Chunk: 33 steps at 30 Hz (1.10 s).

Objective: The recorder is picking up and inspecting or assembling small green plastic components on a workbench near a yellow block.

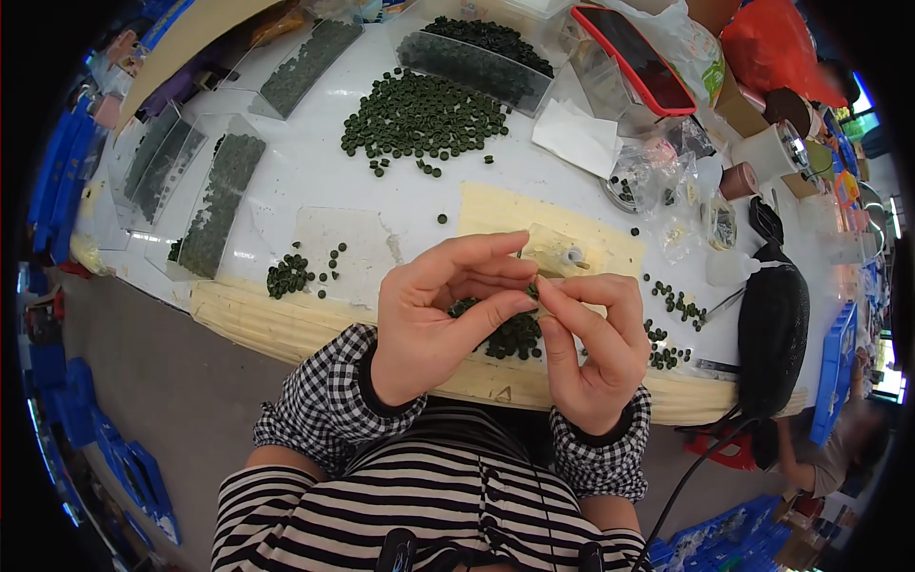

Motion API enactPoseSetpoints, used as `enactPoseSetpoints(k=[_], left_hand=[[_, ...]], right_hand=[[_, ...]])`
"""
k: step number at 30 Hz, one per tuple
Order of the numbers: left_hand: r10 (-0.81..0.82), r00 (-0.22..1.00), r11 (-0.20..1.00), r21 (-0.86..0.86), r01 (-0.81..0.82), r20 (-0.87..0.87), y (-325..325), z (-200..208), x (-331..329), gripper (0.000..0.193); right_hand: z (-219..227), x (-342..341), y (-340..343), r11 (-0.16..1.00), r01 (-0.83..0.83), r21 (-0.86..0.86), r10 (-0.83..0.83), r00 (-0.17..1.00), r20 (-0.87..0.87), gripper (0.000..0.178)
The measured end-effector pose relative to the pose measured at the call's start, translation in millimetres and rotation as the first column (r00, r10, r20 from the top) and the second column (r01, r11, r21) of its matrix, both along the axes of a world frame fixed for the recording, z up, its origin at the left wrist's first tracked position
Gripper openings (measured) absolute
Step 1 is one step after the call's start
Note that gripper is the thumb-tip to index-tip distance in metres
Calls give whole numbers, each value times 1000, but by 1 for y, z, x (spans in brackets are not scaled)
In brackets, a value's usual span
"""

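My left hand (419, 315) and my right hand (602, 355) meet over the near edge of the table. Between their fingertips is a small dark green round piece (532, 290), mostly covered by the fingers. The left thumb presses it from one side, while the right thumb and forefinger pinch it from the other. Under the hands lies a heap of similar dark green pieces (515, 340), partly hidden. Just beyond the fingertips, a small pale cylindrical part (572, 255) stands on a yellowish sheet (496, 205).
A large pile of green pieces (419, 116) spreads before a transparent bin (477, 67). More filled trays (221, 195) stand at left. Small clusters (289, 276) lie either side of my hands. A red-cased phone (637, 59), plastic bags and a black pouch (774, 324) are at right.
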<state>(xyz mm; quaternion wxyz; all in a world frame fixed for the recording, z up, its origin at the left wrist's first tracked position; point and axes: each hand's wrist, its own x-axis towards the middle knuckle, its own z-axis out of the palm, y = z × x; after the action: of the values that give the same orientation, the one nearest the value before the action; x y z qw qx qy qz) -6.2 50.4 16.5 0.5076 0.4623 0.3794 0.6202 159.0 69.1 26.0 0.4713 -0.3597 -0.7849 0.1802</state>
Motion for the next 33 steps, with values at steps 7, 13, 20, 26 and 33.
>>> enactPoseSetpoints(k=[7,13,20,26,33], left_hand=[[119,945,964,265,-35,-306,4,-4,-3,23],[207,881,926,375,-37,-426,3,0,-3,21],[221,868,927,373,-45,-444,2,0,-3,18],[179,899,935,352,-30,-399,1,-2,-2,19],[125,939,966,256,-42,-320,0,-3,-2,22]], right_hand=[[0,2,-1,998,42,49,-41,999,-16,33],[1,4,-3,994,87,62,-85,996,-32,31],[2,5,-4,994,98,54,-97,995,-30,32],[2,5,-3,993,101,67,-99,995,-34,31],[1,5,-3,993,102,60,-99,994,-50,31]])
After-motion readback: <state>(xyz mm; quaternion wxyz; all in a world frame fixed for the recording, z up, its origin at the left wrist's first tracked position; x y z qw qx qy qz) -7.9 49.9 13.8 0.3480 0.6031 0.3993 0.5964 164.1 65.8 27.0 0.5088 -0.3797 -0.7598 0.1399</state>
